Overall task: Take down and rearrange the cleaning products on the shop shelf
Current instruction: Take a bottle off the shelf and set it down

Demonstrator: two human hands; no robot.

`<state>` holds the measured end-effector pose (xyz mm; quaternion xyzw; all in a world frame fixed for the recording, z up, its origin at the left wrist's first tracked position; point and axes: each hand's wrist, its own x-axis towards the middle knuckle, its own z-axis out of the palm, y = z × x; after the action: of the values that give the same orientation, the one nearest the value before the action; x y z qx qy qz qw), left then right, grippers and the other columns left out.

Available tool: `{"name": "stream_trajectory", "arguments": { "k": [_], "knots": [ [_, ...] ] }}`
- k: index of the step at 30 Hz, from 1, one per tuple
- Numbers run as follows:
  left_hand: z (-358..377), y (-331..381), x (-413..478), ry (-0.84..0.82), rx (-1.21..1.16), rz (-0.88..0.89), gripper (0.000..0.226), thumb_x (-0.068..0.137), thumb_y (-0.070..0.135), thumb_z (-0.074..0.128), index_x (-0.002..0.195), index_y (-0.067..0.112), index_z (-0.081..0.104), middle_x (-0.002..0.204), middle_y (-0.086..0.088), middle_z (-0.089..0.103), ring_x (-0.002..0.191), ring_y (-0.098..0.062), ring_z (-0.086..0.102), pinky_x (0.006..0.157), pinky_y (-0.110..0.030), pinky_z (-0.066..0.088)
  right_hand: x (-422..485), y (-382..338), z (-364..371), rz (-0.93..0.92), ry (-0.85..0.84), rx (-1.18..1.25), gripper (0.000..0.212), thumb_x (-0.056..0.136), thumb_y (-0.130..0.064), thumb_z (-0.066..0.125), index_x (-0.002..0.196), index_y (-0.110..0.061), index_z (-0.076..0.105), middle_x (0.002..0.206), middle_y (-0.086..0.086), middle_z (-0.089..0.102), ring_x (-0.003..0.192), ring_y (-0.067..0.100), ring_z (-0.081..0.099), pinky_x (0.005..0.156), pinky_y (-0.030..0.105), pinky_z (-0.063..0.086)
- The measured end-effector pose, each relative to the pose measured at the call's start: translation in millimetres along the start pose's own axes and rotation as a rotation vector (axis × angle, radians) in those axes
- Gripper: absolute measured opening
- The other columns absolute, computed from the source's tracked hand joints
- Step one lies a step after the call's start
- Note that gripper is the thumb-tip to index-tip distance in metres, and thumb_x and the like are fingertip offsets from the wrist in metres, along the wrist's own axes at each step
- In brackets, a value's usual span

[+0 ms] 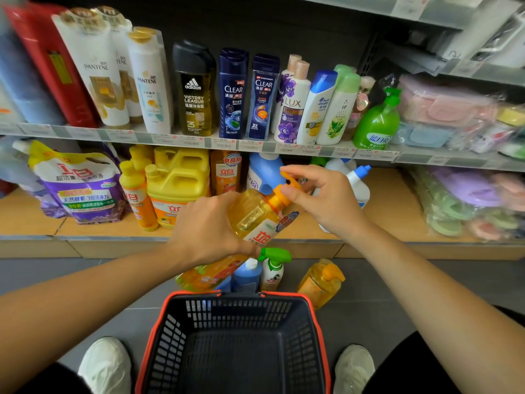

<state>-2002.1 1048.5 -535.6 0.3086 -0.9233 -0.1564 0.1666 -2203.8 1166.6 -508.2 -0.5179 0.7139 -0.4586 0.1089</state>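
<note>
Our left hand (208, 227) wraps the body of the yellow pump bottle (255, 216), held in front of the lower shelf (392, 194). It lies tilted, its pump pointing up and right, where our right hand (321, 194) pinches the orange nozzle. Below, the basket (170, 331) holds nothing we can see.

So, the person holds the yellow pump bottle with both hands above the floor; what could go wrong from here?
1. The right hand pinches only the orange pump of the pump bottle; pressing it could squirt soap.
2. The bottle is tilted in the left hand; if it slips, it may fall onto the bottles on the floor and knock them over.
3. The basket stands between the shoes, a possible trip hazard.
</note>
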Motion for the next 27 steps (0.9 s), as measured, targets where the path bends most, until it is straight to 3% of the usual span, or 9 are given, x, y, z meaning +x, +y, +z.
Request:
{"name": "stream_trajectory", "arguments": {
  "k": [3, 8, 13, 15, 18, 21, 27],
  "knots": [
    [-0.1, 0.0, -2.2, 0.053, 0.094, 0.020, 0.103, 0.043, 0.087, 0.072, 0.127, 0.028, 0.061, 0.094, -0.001, 0.075, 0.081, -0.029, 0.070, 0.060, -0.034, 0.053, -0.4, -0.1, 1.7, -0.016, 0.051, -0.037, 0.016, 0.089, -0.027, 0.074, 0.104, -0.024, 0.075, 0.090, -0.015, 0.070, 0.073, 0.017, 0.063, 0.066, 0.038, 0.057],
    [2.0, 2.1, -6.7, 0.074, 0.224, 0.069, 0.098, 0.048, 0.083, 0.076, 0.128, 0.027, 0.062, 0.080, -0.005, 0.074, 0.070, -0.032, 0.069, 0.054, -0.029, 0.043, 0.6, 0.1, 8.7, 0.059, 0.105, 0.002, 0.008, 0.087, -0.023, 0.074, 0.087, -0.017, 0.079, 0.076, -0.008, 0.071, 0.075, 0.017, 0.069, 0.068, 0.048, 0.059],
    [0.9, 2.1, -6.2, 0.026, 0.241, 0.080, 0.099, 0.048, 0.084, 0.076, 0.127, 0.025, 0.062, 0.080, -0.003, 0.074, 0.067, -0.030, 0.068, 0.053, -0.028, 0.043, 1.7, -2.6, 4.4, -0.021, -0.071, 0.044, 0.016, 0.090, -0.008, 0.069, 0.099, -0.017, 0.079, 0.100, -0.002, 0.076, 0.100, 0.007, 0.068, 0.088, 0.029, 0.056],
    [0.8, 1.7, -5.6, 0.021, 0.235, 0.072, 0.100, 0.048, 0.084, 0.076, 0.127, 0.025, 0.063, 0.080, -0.002, 0.074, 0.067, -0.029, 0.068, 0.052, -0.028, 0.044, 2.3, -4.5, 0.8, -0.046, -0.158, 0.054, 0.018, 0.089, -0.004, 0.070, 0.101, -0.014, 0.077, 0.104, 0.000, 0.075, 0.104, 0.009, 0.068, 0.094, 0.032, 0.055],
    [2.0, 1.7, -5.8, 0.014, 0.232, 0.075, 0.099, 0.046, 0.085, 0.074, 0.125, 0.026, 0.063, 0.079, 0.000, 0.073, 0.068, -0.027, 0.068, 0.052, -0.028, 0.044, 2.8, -5.4, -5.0, -0.053, -0.213, 0.046, 0.027, 0.087, 0.003, 0.068, 0.094, -0.023, 0.074, 0.104, 0.005, 0.074, 0.106, 0.018, 0.068, 0.096, 0.044, 0.055],
    [3.6, 1.8, -6.2, 0.015, 0.230, 0.083, 0.098, 0.045, 0.086, 0.073, 0.122, 0.026, 0.063, 0.081, 0.001, 0.073, 0.069, -0.028, 0.068, 0.053, -0.030, 0.047, 1.6, -6.3, -7.4, -0.057, -0.227, 0.010, 0.036, 0.087, 0.003, 0.067, 0.086, -0.033, 0.066, 0.108, 0.003, 0.072, 0.106, 0.017, 0.066, 0.096, 0.043, 0.055],
    [6.4, 0.2, -3.0, 0.000, 0.140, 0.047, 0.100, 0.042, 0.090, 0.068, 0.120, 0.027, 0.063, 0.092, 0.004, 0.073, 0.080, -0.024, 0.068, 0.062, -0.037, 0.056, 2.9, -5.5, -9.1, -0.060, -0.189, 0.052, 0.021, 0.084, 0.007, 0.067, 0.088, -0.013, 0.067, 0.107, -0.001, 0.071, 0.102, 0.013, 0.068, 0.088, 0.027, 0.056]
  ]
}}
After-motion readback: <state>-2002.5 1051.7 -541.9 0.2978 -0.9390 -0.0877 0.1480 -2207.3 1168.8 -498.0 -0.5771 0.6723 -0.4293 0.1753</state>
